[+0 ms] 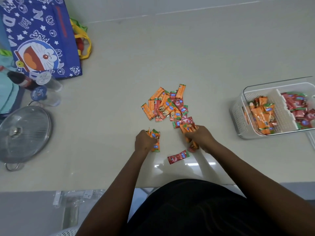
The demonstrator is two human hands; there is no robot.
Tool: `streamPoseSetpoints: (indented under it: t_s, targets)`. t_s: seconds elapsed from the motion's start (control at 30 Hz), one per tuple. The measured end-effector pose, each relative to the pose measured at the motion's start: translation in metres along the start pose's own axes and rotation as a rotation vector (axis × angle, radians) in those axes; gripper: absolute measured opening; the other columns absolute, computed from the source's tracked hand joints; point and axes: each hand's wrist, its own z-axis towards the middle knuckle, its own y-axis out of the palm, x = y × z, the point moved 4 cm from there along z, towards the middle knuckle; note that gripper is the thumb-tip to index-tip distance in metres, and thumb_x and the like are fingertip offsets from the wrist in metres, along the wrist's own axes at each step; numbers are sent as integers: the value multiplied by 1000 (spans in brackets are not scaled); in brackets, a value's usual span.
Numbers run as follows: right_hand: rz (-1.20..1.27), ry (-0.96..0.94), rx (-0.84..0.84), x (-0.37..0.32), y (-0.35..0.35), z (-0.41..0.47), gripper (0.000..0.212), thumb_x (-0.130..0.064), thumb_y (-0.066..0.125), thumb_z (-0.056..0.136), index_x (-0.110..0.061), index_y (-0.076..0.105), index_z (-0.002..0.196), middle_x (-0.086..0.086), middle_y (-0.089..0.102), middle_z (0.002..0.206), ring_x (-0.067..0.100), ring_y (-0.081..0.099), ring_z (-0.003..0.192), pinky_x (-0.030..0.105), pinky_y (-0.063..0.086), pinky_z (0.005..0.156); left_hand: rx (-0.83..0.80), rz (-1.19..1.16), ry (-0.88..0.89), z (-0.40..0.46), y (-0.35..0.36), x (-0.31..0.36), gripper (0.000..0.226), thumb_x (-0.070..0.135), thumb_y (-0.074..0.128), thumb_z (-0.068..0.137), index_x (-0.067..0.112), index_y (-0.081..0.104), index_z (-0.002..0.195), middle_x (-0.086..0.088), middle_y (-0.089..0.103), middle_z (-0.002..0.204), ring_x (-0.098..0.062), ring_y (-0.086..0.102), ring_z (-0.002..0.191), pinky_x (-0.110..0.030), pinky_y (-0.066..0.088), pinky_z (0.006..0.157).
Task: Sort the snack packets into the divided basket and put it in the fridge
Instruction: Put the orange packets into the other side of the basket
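A pile of orange and red snack packets (166,103) lies in the middle of the table. My left hand (144,141) is closed around a bunch of orange packets (156,138) just below the pile's left side. My right hand (201,137) grips several orange packets (188,130) at the pile's near right edge. One red packet (178,156) lies alone between my forearms. The white divided basket (238,116) stands at the right, with orange packets in its left compartment and red ones in its right compartment.
A blue cartoon shopping bag (39,36) stands at the back left, with a dark bottle (22,80) and clear bottles (51,92) beside it. A pot with a glass lid (23,133) sits at the left edge. The table's front edge runs just before my body.
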Motion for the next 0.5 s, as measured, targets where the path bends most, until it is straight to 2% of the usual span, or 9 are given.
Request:
streamPoseSetpoints:
  t_s: [0.07,0.13,0.17,0.27,0.3,0.37,0.4,0.47,0.5]
  targets:
    - [153,-34,16,-12,-27,-14,4,-13,68,80,-12,64,79,4,64,71,12,59,59,24,45,55,-39,-107,10,-5,3,11,33,28,77,76,12,57,96,-8,66,97,-21,63,79,-32,53,62]
    - [259,-95,73,-23,-60,-28,5,-14,68,80,-15,63,78,0,64,67,6,57,52,22,43,53,-66,-246,42,-14,8,29,27,29,76,77,15,58,93,-5,66,87,-15,61,65,-26,48,48]
    - [306,-123,113,-26,-78,-34,6,-16,68,80,-17,62,77,-1,62,65,7,55,50,24,42,53,-88,-317,63,-20,10,39,27,28,76,78,16,60,96,-3,67,86,-13,62,65,-24,47,47]
    - [409,-175,261,-31,-131,-47,11,-24,70,77,-19,60,79,0,59,66,14,51,55,27,40,54,-229,-555,120,-40,22,76,32,25,78,79,20,63,107,3,72,96,-12,68,81,-26,52,64]
    - [421,-177,322,-30,-147,-49,12,-25,70,78,-19,59,80,-1,59,68,14,51,56,26,40,54,-288,-624,119,-48,27,89,29,23,77,80,21,64,106,4,73,94,-9,69,80,-26,53,65]
    - [424,-175,408,-27,-176,-51,12,-24,68,82,-17,58,86,0,58,71,12,51,57,23,40,51,-391,-723,121,-62,36,113,13,18,73,84,21,64,93,6,70,77,-5,65,61,-20,48,54]
    - [423,-172,430,-23,-188,-51,13,-23,66,84,-14,58,90,1,57,72,13,50,56,22,39,49,-437,-760,125,-67,40,125,10,18,72,85,20,62,85,4,65,70,-8,60,53,-19,44,51]
    - [401,-167,463,-15,-207,-48,14,-21,64,85,-13,59,96,2,58,75,11,51,56,19,40,47,-522,-810,129,-77,50,147,17,24,75,83,19,58,81,-6,54,71,-18,47,52,-24,34,55]
    - [384,-159,472,-9,-214,-45,15,-22,64,85,-14,60,97,2,60,79,10,54,58,19,42,50,-543,-821,125,-81,54,158,19,26,75,82,18,58,86,-9,53,77,-17,45,55,-26,33,56]
